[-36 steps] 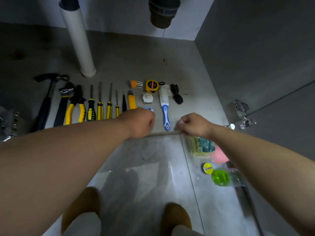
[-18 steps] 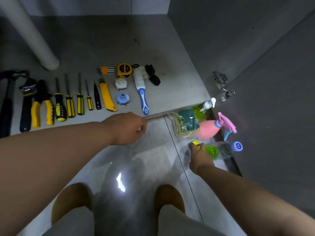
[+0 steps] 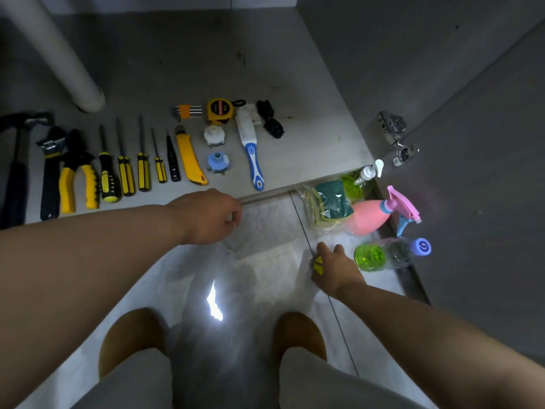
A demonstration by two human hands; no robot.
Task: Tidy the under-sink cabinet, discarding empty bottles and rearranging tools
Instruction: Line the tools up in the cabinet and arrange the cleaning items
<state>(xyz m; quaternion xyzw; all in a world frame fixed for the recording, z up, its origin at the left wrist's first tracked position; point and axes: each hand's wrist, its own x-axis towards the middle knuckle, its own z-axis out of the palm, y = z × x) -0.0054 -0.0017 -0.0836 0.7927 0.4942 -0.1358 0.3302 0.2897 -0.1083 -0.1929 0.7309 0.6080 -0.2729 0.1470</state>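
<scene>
yellow disc point(image 3: 318, 264): small, round, dark-labelled | right hand point(image 3: 336, 268) grip curled on it | left hand point(image 3: 208, 215) loose, empty

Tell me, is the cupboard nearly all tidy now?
Partly. Done: the tools, from hammer to blue brush, lie in a neat row on the cabinet floor. In hand: the right hand grips a small yellow roll on the tiles; the left hand hovers nearby. Left to do: the pink spray bottle, green bottle and sponge pack lie heaped outside, not yet sorted.
</scene>
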